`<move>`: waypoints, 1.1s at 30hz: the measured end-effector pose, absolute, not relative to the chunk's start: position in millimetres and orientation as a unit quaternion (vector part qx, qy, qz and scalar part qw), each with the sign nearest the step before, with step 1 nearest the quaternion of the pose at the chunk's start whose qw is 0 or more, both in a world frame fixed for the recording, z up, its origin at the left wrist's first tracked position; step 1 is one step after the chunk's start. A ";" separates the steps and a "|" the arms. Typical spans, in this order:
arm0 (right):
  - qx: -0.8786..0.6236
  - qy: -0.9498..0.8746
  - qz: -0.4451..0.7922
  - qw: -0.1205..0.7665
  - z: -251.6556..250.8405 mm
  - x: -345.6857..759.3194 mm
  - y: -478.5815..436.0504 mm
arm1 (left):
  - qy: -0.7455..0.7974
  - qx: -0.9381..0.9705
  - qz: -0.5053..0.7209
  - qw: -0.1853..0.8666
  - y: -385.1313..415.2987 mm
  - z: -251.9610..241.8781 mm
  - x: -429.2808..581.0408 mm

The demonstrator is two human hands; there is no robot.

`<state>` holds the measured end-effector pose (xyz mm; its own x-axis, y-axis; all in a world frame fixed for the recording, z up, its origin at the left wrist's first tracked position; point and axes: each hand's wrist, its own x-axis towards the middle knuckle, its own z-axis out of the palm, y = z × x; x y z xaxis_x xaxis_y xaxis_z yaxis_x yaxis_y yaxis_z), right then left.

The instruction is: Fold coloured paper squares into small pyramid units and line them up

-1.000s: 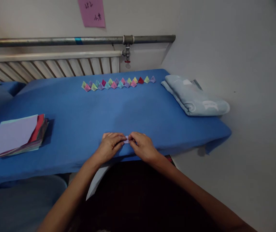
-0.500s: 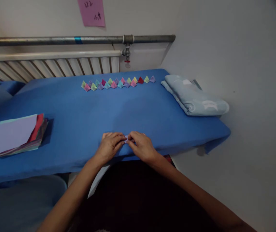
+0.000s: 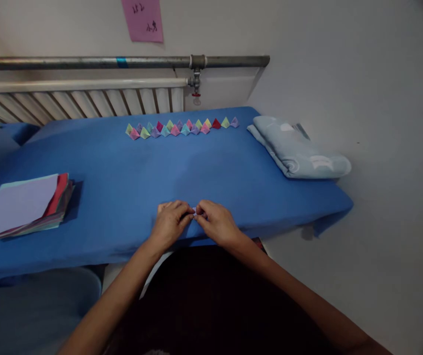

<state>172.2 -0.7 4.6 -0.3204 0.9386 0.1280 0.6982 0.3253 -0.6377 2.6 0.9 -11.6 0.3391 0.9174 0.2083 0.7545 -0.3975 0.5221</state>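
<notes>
So left hand and right hand both have fingers pinching this tiny lilac paper, with a paper stack left of it and folded shapes beyond it.

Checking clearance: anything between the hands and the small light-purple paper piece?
Nothing visible: the left hand and right hand both have fingers on the small light-purple paper piece, from opposite sides, partly hiding it.

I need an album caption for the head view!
Left hand and right hand pinch purple paper, with colorful folded papers beyond on the blue cloth.
</notes>
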 end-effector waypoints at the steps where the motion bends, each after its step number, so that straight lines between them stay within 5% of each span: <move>1: -0.527 -0.775 0.247 0.248 4.4 172.4 -0.4 | 0.524 0.802 0.237 0.160 0.6 -11.6 2.5; 18: -0.562 -0.766 0.207 0.236 -1.6 200.2 -1.0 | 0.522 0.818 0.211 0.120 -1.6 -7.0 -4.4; 25: -0.554 -0.777 0.191 0.229 1.8 200.1 0.2 | 0.458 0.867 0.193 0.023 -3.3 -3.8 3.2; 33: -0.558 -0.771 0.181 0.249 -2.1 200.9 -2.8 | 0.452 0.870 0.173 0.095 5.3 0.7 5.3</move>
